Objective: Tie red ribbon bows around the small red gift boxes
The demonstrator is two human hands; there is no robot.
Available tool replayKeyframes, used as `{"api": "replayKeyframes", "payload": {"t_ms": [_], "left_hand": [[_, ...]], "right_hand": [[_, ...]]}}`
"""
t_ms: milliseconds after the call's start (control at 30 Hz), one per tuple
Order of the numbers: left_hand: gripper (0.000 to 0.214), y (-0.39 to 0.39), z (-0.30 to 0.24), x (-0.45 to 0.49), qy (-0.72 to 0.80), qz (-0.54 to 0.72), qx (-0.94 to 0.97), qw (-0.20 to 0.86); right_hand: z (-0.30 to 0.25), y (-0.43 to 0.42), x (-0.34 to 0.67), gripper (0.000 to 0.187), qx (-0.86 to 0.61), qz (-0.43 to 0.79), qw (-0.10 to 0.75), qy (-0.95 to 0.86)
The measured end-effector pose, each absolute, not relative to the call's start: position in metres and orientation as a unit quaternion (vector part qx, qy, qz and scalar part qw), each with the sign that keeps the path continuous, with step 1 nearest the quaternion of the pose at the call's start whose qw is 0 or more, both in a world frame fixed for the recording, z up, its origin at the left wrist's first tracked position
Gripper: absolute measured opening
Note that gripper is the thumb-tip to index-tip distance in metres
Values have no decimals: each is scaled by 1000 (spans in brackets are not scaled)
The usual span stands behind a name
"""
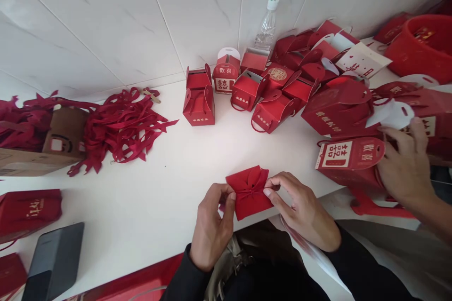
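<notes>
A small red box [243,209] lies at the table's front edge, directly before me. Across its middle runs a thin red ribbon [250,192], gathered into a knot with loops on the upper side. My left hand [212,221] pinches the ribbon at the box's left edge between thumb and fingers. On the right edge, my right hand [305,214] pinches the ribbon's other side in the same way. Both hands are closed, and the box sits between them. The exact ribbon ends are partly hidden by my fingertips.
Red ribbons [123,122] spill from a cardboard box [35,162] at left, above a dark phone-like device [54,256]. Several red gift boxes [198,103] stand near the wall by a plastic bottle [267,26]. Another person's hand [406,164] touches boxes at right, below a red basin [422,49].
</notes>
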State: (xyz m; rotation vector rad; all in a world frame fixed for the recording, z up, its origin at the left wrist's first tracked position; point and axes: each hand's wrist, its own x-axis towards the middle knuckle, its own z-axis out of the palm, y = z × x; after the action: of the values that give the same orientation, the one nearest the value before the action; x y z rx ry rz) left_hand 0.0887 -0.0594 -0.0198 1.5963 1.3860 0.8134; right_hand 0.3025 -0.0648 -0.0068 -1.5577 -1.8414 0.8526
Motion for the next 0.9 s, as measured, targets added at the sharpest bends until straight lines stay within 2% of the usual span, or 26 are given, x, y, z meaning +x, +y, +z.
{"api": "replayKeyframes", "payload": {"t_ms": [167,567,700,800,900], "left_hand": [[19,-63,-25,89,553,304,638,442],[25,-58,-32,88,523,345,593,506],[22,-61,-32,83,533,341,564,531],[28,-65,-29,75,540,350,549,533],[30,-72,-30,64,554,364,538,521]], "right_hand": [[-8,-65,302,16,-597,336,276,-674],[-8,-65,300,20,-614,322,262,-671],[-5,-66,302,19,-610,350,253,-665],[-2,-67,307,16,-606,380,266,-646],[-4,-70,314,27,-609,404,279,-623]]}}
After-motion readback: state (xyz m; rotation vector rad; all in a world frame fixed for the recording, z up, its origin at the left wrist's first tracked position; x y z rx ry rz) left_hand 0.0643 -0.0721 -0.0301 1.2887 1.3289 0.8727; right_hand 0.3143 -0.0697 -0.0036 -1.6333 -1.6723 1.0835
